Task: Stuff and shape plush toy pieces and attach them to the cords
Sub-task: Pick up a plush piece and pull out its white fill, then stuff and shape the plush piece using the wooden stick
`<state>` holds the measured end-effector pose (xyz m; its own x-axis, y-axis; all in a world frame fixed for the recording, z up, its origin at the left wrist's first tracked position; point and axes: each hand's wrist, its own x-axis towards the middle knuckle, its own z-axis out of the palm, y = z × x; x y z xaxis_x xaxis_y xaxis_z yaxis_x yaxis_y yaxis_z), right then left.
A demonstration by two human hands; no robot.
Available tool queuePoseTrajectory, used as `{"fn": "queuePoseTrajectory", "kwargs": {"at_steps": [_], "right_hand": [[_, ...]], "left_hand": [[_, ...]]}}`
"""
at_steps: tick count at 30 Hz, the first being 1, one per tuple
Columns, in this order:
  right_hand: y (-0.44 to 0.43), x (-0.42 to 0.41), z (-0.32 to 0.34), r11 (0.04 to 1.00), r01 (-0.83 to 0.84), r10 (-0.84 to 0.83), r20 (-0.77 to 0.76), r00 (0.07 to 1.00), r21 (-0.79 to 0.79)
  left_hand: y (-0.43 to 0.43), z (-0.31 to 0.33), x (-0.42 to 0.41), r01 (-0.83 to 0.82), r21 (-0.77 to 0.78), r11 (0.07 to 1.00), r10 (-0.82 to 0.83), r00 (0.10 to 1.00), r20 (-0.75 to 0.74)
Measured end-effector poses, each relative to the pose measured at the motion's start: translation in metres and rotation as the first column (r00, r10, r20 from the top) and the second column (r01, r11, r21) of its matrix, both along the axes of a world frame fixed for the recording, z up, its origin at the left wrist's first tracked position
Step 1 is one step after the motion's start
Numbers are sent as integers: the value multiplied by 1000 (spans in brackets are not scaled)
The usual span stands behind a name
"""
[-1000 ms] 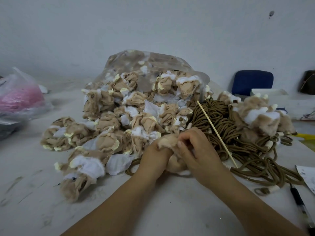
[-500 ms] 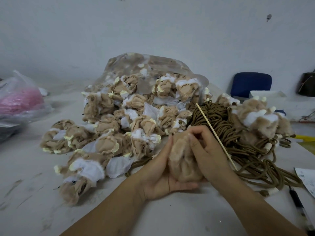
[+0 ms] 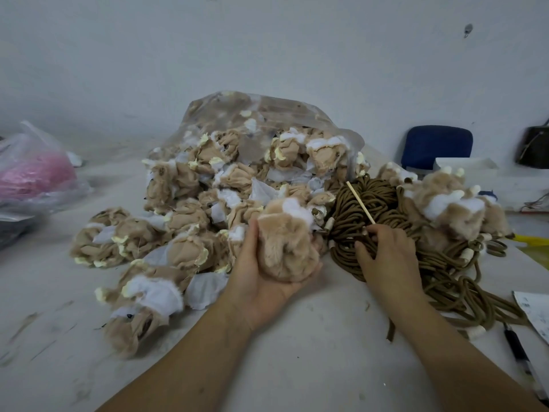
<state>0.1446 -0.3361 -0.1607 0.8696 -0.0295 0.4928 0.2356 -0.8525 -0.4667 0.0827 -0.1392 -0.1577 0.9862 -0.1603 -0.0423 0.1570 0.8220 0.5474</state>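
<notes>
While the left hand (image 3: 261,286) lies palm up just below the middle of the head view, it cups a tan plush piece (image 3: 285,248). The thumb runs up the piece's 9 o'clock side and the fingers curl under and round its 3 o'clock side, clamped on the fur. A patch of white fabric shows at the piece's 1 o'clock corner. The piece is lifted off the table (image 3: 326,367).

At 3 o'clock of the piece, the right hand (image 3: 386,260) sits on a heap of brown cords (image 3: 445,275). It pinches a thin pale stick (image 3: 361,203), which slants out of the grip toward 11 o'clock. The other fingers are slightly apart and bent, their tips touching cord loops.

From 9 to 12 o'clock of the plush piece lies a pile of limp tan and white pieces (image 3: 190,221), spilling from a clear bag (image 3: 267,111) at 12 o'clock. Fuller toys (image 3: 451,209) lie on the cords at 2 o'clock.

At the frame's 9 o'clock edge is a plastic bag with something pink inside (image 3: 35,176). A blue chair back (image 3: 436,147) stands at 2 o'clock. A pen (image 3: 520,355) and a sheet of paper (image 3: 534,313) lie at 4 o'clock, just beside the cords.
</notes>
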Motion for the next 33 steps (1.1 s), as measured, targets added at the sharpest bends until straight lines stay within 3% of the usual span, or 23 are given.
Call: {"fn": "queuePoseTrajectory", "kwargs": {"at_steps": [5,9,11,14,17,19,21,28,30,33], "right_hand": [[-3,0,7,986,36,-48,74,996,160],[-10,2,4,996,58,-60,-22,998,-68],[-10,1,5,994,57,-60,-35,998,-93],[-9,-3,12,1000,-3,3,151,989,-3],[-2,-14,24,957,-286,258,316,913,45],[5,-20,25,896,-443,438,253,863,-43],[9,-23,21,859,-497,512,152,846,-126],[9,-21,15,868,-417,448,63,892,-271],[14,-24,12,862,-432,462,61,885,-264],[22,-31,9,864,-491,498,43,866,-110]], "left_hand": [[1,-1,0,-30,78,997,31,999,-11],[0,-3,0,-68,198,978,69,998,4],[-2,-3,1,-110,242,964,106,994,29],[-2,-1,2,-200,217,955,185,979,85],[5,5,4,-288,192,938,261,953,153],[9,8,5,-343,169,924,307,929,206],[12,10,5,-391,135,910,353,904,242],[10,6,4,-439,236,867,366,883,295],[9,5,3,-445,336,830,336,881,334],[2,3,0,-418,461,783,285,900,331]]}}
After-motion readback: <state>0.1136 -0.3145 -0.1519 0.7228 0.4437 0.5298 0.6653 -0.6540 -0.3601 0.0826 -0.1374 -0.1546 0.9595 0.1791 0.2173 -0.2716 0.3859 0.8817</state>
